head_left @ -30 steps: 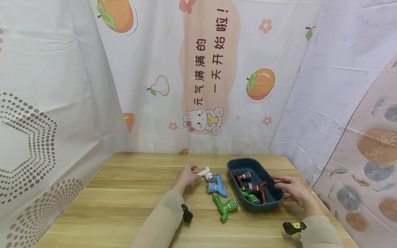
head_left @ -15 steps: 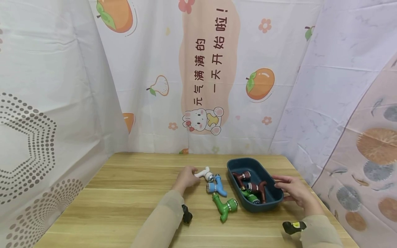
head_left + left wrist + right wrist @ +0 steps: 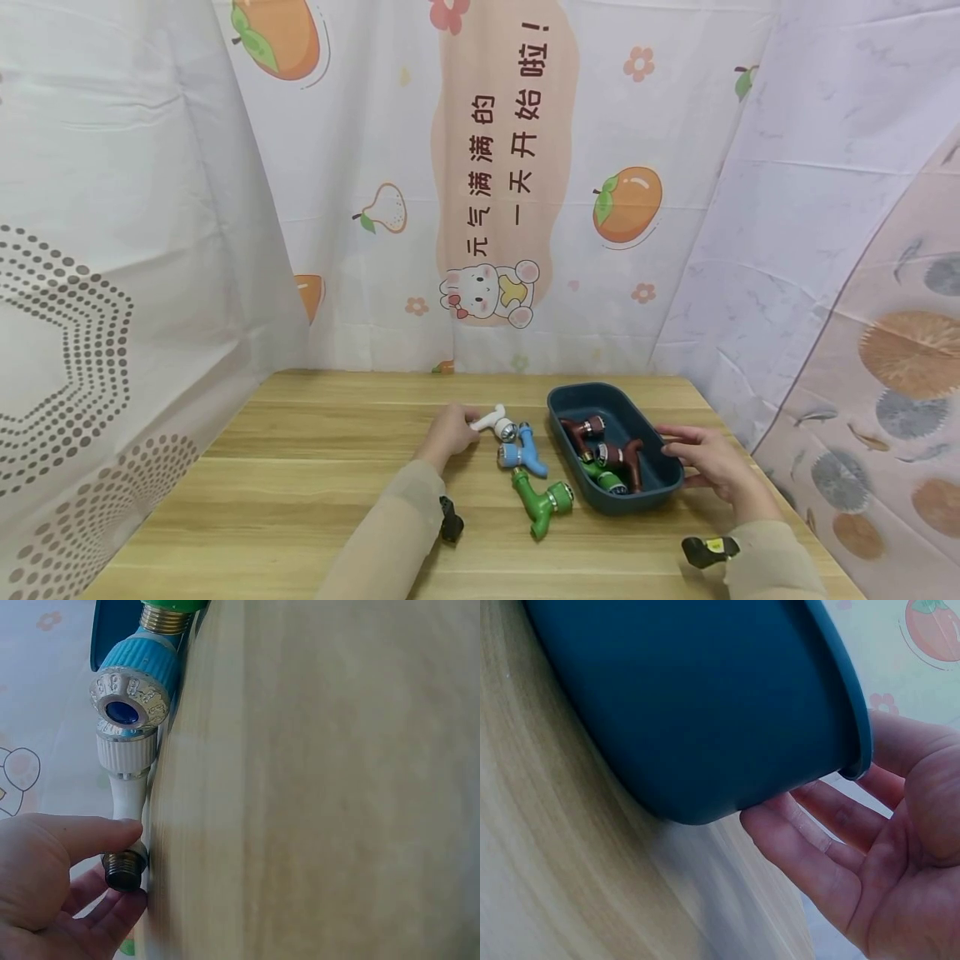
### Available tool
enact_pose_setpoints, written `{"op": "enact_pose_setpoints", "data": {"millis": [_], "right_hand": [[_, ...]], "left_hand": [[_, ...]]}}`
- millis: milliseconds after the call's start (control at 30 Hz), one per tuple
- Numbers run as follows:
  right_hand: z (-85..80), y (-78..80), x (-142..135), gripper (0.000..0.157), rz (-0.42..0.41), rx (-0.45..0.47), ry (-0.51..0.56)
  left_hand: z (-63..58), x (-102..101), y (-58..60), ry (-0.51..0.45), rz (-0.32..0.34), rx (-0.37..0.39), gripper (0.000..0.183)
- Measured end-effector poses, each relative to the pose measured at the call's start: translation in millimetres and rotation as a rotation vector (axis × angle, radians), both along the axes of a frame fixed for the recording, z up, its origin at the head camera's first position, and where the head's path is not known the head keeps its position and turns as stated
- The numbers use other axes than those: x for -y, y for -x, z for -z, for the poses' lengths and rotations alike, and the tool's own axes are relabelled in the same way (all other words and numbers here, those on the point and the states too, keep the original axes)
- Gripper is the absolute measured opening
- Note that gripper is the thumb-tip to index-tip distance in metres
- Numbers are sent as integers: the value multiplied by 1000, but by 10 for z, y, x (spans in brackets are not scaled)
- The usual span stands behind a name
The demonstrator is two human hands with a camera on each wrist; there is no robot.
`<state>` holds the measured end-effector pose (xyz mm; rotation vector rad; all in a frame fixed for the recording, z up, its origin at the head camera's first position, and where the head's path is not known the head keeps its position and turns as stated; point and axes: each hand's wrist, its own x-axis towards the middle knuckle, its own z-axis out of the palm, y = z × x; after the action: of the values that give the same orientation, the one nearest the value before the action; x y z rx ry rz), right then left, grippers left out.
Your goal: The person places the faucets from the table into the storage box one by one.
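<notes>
My left hand (image 3: 450,435) pinches a white tap (image 3: 491,421) near its threaded end. In the left wrist view the thumb lies along one side of the white tap (image 3: 129,795), with fingers curled behind and below the thread. A blue tap (image 3: 525,454) lies right beside it, and a green tap (image 3: 538,504) is closer to me. At the right, my right hand (image 3: 708,458) touches the outside of a dark blue tub (image 3: 615,502); its fingers lie fairly straight against the wall and rim. Two dark red taps (image 3: 630,462) and a green tap (image 3: 611,481) lie inside the tub.
Everything stands on a wood-grain table (image 3: 300,500). A printed curtain (image 3: 375,275) hangs along the back edge, with more cloth at both sides. Black wrist cameras (image 3: 452,521) are strapped over both sleeves.
My left fingers have drawn in round the white tap's threaded end. The right hand and the tub have kept their places.
</notes>
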<state>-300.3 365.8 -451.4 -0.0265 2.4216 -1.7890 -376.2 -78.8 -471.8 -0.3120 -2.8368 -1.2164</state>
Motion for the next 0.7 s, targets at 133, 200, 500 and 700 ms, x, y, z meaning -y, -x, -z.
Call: {"op": "enact_pose_setpoints", "data": {"millis": [133, 200, 500, 700], "right_hand": [[1, 2, 2, 55, 2, -1, 1], [1, 1, 1, 55, 1, -1, 1], [-2, -7, 6, 53, -5, -2, 5], [-5, -3, 7, 54, -6, -3, 8]], "left_hand": [[7, -2, 9, 2, -2, 5, 24], [9, -2, 12, 6, -4, 8, 24], [9, 5, 16, 39, 6, 6, 24], [9, -6, 25, 75, 1, -23, 25]]}}
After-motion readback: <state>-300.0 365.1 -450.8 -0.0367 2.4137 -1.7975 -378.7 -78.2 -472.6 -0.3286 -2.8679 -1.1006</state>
